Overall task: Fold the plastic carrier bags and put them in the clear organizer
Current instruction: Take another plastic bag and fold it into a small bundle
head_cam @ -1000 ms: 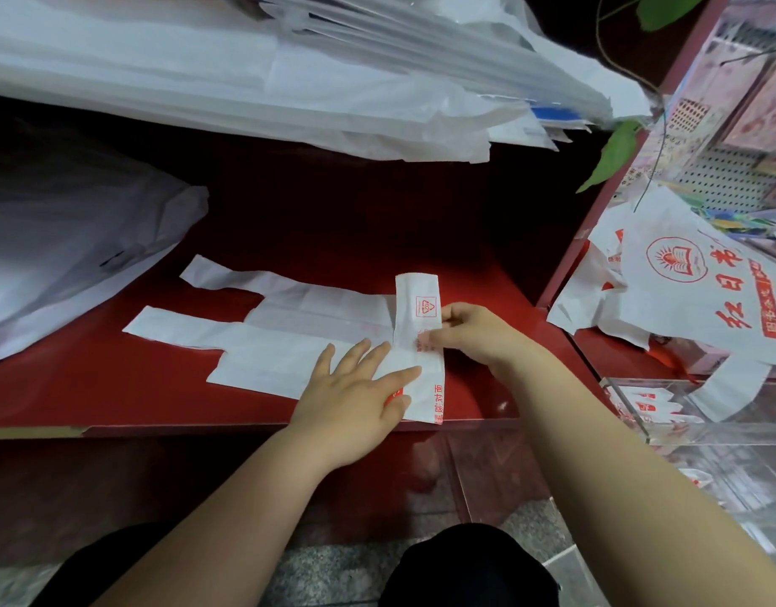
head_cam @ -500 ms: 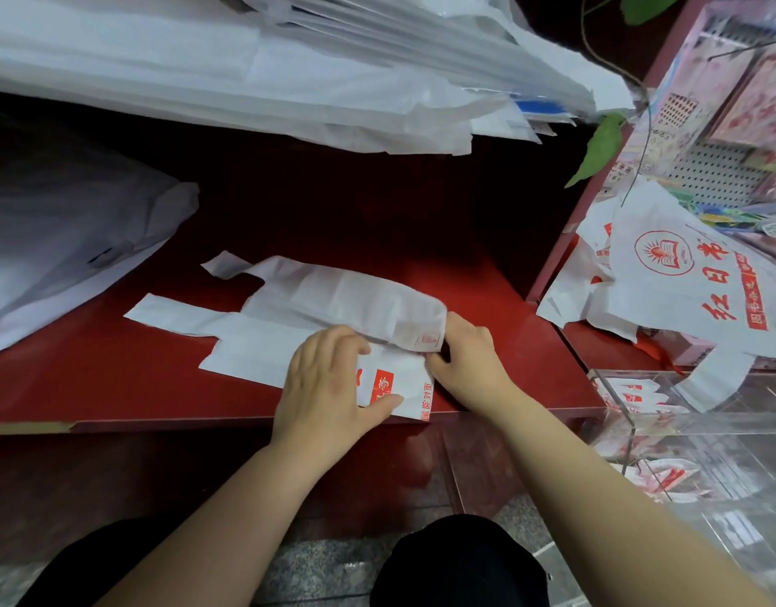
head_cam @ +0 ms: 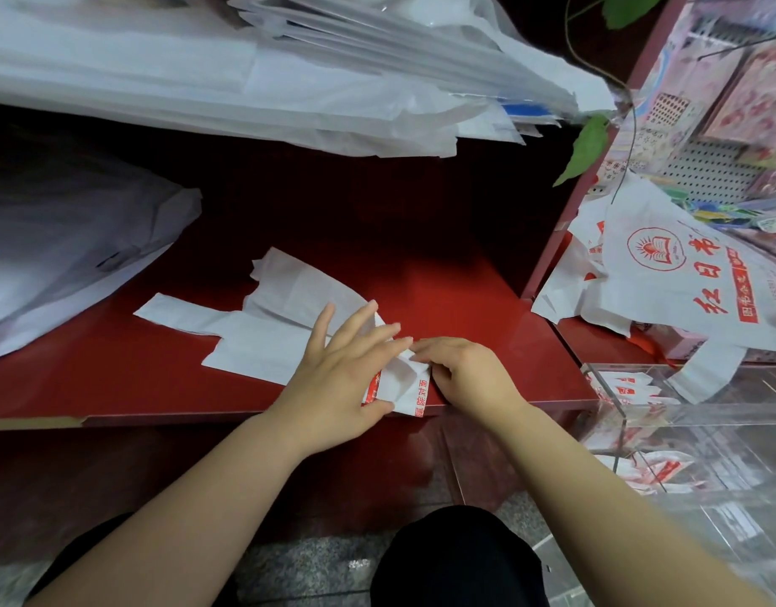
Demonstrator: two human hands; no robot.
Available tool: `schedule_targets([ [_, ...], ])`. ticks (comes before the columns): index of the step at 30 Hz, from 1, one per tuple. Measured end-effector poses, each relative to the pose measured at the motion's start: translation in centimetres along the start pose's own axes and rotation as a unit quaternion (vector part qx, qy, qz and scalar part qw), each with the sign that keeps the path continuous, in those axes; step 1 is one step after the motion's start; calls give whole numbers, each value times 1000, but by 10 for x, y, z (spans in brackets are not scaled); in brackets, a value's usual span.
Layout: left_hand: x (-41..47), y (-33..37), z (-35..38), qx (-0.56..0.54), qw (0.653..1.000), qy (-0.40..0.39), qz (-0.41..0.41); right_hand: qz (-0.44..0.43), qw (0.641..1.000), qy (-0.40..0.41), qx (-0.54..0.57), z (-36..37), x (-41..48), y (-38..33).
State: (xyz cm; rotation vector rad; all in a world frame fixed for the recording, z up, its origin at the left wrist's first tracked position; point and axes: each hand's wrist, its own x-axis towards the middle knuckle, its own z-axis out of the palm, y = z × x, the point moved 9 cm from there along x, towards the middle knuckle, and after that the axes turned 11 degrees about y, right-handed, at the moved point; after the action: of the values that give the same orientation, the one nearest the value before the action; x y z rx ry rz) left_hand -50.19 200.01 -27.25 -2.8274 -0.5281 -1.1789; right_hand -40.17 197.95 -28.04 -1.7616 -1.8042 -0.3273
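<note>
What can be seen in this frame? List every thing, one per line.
carrier bag: one, white with red print, partly folded on the shelf
shelf: one, dark red, under the bag
stacked sheets: many, white, on the level above
large bag: one, pale grey, far left
loose carrier bags: a heap, white with red print, right
clear organizer: one, transparent, lower right
folded bags: several, white and red, inside the organizer
leaves: two, green, upper right
left hand: flat, pressing the carrier bag
right hand: pinching its folded end

Shop; printed carrier bags (head_cam: 684, 278), merchandise rack (head_cam: 727, 102)
</note>
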Motion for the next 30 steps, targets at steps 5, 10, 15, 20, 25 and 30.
schedule_targets([
  [5, 1, 14, -10, 19, 998, 43, 42, 20, 999, 6, 26, 0, -7, 3],
  [10, -13, 24, -2, 6, 997, 58, 57, 160, 978, 10, 131, -9, -11, 21],
  [15, -22, 14, 2, -85, 994, 50, -48, 163, 967, 0, 194, -10, -21, 4],
  [20, -26, 6, -1, -66, 991, 74, -88, 153, 981, 13, 123, -3, -24, 2],
  [25, -18, 4, -13, -61, 986, 106, -115, 133, 988, 2, 80, 8, -14, -10],
  [30, 11, -7, 11, -16, 976, -18, -214, 168, 982, 27, 88, 10, -13, -15],
])
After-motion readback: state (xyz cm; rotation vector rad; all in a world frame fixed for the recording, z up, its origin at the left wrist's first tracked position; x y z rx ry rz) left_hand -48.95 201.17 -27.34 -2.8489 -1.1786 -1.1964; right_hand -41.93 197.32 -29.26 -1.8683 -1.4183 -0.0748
